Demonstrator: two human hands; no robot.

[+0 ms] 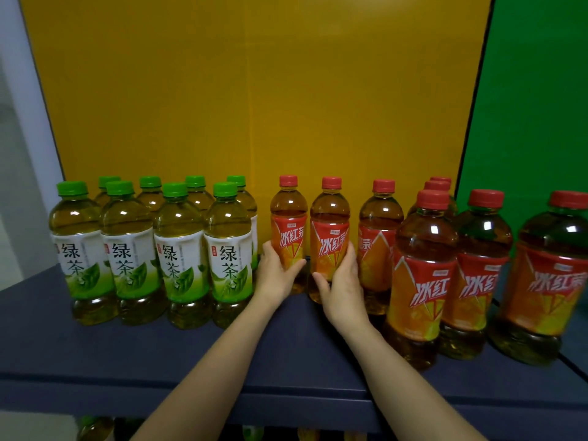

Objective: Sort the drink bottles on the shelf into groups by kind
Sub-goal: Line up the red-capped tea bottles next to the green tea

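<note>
- Left hand (pixel 276 272) wraps one red-capped bottle (pixel 289 230); right hand (pixel 342 289) wraps its neighbour (pixel 330 232), both on the shelf (pixel 159 354).
- Green-capped bottles (pixel 178 253) crowd left; more red-capped bottles (pixel 423 275) right, rear ones half hidden.

arms: 2, bare to elbow | sleeves: none visible | hands: ungloved, no jewellery

Yellow backboard (pixel 254 90), green panel (pixel 534 106)
</note>
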